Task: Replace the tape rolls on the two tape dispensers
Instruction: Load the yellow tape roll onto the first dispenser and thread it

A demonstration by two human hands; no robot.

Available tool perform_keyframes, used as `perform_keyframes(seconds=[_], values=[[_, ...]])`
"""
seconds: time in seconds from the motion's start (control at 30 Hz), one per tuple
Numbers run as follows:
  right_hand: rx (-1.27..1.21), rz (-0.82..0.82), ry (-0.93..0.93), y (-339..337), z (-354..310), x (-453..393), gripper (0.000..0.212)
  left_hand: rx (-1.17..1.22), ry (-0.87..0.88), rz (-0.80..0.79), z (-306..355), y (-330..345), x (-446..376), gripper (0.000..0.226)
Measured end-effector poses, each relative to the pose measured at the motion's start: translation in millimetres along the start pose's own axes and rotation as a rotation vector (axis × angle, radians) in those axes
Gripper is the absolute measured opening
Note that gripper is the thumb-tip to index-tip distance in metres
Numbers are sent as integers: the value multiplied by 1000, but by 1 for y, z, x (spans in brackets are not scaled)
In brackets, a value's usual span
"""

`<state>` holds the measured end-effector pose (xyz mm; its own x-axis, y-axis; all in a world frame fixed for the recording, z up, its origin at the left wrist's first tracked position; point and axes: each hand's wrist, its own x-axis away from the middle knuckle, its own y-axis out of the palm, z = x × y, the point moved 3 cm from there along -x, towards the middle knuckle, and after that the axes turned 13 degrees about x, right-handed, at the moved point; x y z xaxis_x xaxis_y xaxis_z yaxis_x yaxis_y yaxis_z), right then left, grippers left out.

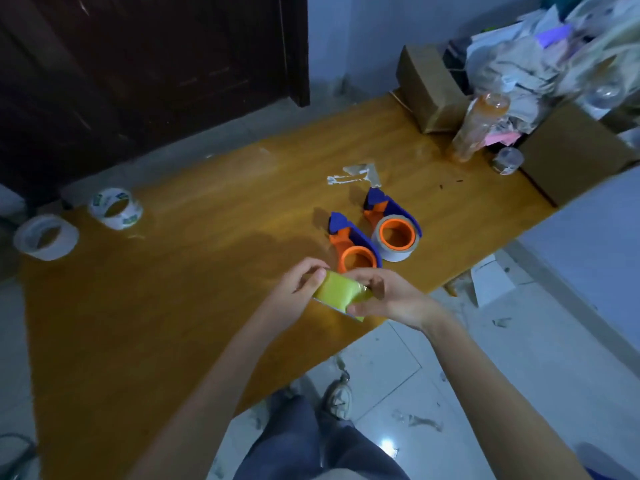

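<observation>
Two dispensers [374, 233], three tape rolls [341, 294], two hands [388, 296].

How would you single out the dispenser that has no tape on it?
On the wooden table, two blue-and-orange dispensers lie side by side just beyond the hands. The empty dispenser is the nearer one: its orange hub is bare, while the other dispenser carries a roll.

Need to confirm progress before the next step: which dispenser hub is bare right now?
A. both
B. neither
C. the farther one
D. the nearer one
D: the nearer dispenser shows a bare orange hub, while the farther dispenser carries a grey roll; both hands, left hand and right hand, hold a yellow roll.
</observation>
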<state>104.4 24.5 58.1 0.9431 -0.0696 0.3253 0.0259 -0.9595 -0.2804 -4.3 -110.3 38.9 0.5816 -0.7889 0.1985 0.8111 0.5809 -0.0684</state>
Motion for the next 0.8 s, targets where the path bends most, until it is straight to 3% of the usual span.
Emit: perform_keyframes(seconds=[0.17,0.3,0.37,0.43,0.53,0.67,0.8], values=[[97,136,18,-23,16,-3,39,-115,50,93,-3,1,-19,7],[25,548,169,-49,33,-10,32,-171,126,173,-10,-8,-35,4],[315,652,313,-57,46,-19,32,-198,143,212,-16,-15,-41,5],[614,605,404,-59,54,-29,29,-200,113,256,-23,-22,-47,10],[852,490,453,-53,60,-44,27,-216,72,250,-30,-24,-53,12],[891,466,428,-44,65,-57,32,-110,85,264,-30,-24,-53,6],[824,459,398,-48,72,-61,26,-51,172,262,-33,-24,-50,17]])
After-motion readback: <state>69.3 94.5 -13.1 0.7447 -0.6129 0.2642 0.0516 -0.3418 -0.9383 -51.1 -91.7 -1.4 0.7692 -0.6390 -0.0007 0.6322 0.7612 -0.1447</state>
